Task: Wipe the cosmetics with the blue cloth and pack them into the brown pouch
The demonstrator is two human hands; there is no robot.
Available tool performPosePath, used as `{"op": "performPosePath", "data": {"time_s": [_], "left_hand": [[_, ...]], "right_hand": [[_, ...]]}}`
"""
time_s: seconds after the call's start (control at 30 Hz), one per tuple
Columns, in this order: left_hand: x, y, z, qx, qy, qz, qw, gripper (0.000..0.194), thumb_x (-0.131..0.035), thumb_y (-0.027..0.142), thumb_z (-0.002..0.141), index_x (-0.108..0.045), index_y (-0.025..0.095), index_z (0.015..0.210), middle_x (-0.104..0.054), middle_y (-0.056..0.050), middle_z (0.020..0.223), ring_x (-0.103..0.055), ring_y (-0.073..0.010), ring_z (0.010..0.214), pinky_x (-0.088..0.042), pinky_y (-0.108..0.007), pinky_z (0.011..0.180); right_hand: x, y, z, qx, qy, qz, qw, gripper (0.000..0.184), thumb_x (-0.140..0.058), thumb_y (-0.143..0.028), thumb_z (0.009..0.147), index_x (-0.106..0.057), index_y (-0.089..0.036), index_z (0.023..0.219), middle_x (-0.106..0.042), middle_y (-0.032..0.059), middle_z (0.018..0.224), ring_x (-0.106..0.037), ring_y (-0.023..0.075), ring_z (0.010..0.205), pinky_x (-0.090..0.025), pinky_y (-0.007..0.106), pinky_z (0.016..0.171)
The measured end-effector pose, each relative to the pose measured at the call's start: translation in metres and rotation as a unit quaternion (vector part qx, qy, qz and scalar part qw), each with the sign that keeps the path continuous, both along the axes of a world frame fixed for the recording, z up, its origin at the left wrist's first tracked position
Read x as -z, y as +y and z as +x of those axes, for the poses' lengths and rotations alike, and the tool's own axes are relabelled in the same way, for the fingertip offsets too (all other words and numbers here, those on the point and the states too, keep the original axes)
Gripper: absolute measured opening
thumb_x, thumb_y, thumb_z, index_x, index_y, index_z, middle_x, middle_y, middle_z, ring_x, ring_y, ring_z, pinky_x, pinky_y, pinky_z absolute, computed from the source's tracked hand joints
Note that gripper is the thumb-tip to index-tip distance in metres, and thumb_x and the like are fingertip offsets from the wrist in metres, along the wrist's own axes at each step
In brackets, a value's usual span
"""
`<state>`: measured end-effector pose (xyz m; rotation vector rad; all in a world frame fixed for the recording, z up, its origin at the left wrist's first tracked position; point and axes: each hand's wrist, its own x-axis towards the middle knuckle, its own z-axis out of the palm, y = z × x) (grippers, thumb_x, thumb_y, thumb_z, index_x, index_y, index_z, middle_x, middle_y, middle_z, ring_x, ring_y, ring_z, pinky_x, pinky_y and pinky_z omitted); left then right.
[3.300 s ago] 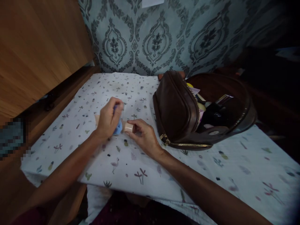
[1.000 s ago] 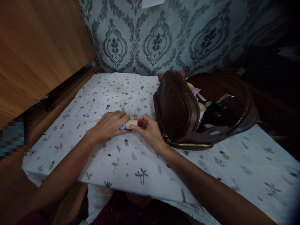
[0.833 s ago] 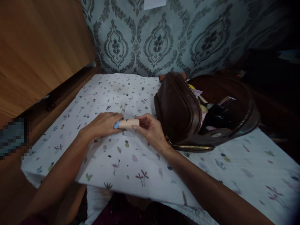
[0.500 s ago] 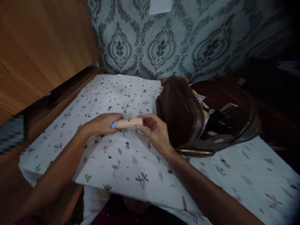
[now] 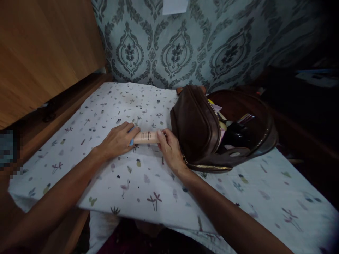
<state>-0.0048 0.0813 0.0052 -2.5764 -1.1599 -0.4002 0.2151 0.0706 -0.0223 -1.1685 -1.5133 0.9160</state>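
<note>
A beige cosmetic tube [image 5: 145, 137] with small dark print lies level between my two hands, above the patterned cloth. My left hand [image 5: 120, 139] is closed around its left end, where a bit of blue shows between the fingers; whether that blue is a cap I cannot tell. At the tube's right end, my right hand [image 5: 169, 148] grips with the thumb on top and the fingers behind. Just beyond my right hand sits a brown leather bag [image 5: 194, 128], unzipped, with several items inside, among them a dark glossy one.
White cloth [image 5: 143, 197] printed with palms and flamingos covers the surface. A wooden cabinet [image 5: 47, 53] rises on the left. Behind is a patterned curtain or wall covering [image 5: 176, 53] with a white paper [image 5: 174, 6] at the top. Dark items lie at the far right.
My right hand has closed more firmly over the tube's right end, thumb now on top. The tube has turned so more print shows. The view has shifted slightly to the right.
</note>
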Motion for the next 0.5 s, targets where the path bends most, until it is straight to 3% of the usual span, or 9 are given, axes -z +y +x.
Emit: {"op": "performPosePath", "data": {"time_s": [0.17, 0.33, 0.5], "left_hand": [[-0.002, 0.0, -0.004, 0.011, -0.029, -0.053, 0.998, 0.021, -0.055, 0.023, 0.089, -0.057, 0.015, 0.108, -0.064, -0.01, 0.097, -0.06, -0.0232, 0.085, -0.047, -0.032, 0.063], [-0.005, 0.002, -0.01, 0.009, -0.051, -0.099, 0.994, 0.03, -0.059, 0.023, 0.083, -0.055, 0.017, 0.112, -0.066, -0.009, 0.103, -0.062, -0.0226, 0.089, -0.049, -0.032, 0.068], [-0.006, 0.004, -0.014, -0.017, -0.04, -0.063, 0.997, 0.031, -0.058, 0.025, 0.083, -0.056, 0.019, 0.112, -0.067, -0.009, 0.101, -0.062, -0.0236, 0.088, -0.047, -0.032, 0.064]], "right_hand": [[-0.006, -0.006, 0.001, -0.019, -0.027, 0.037, 0.999, 0.039, -0.044, -0.057, 0.098, -0.043, -0.024, 0.077, -0.038, -0.0043, 0.063, -0.042, 0.0142, 0.059, -0.034, 0.028, 0.056], [-0.013, -0.009, 0.006, -0.07, -0.073, 0.088, 0.991, 0.027, -0.045, -0.047, 0.099, -0.055, -0.023, 0.106, -0.052, -0.0011, 0.078, -0.053, 0.0169, 0.071, -0.043, 0.03, 0.068], [-0.012, -0.01, 0.007, -0.118, -0.05, 0.086, 0.988, 0.04, -0.046, -0.04, 0.1, -0.046, -0.023, 0.136, -0.059, 0.0099, 0.12, -0.061, 0.0232, 0.102, -0.052, 0.033, 0.074]]}}
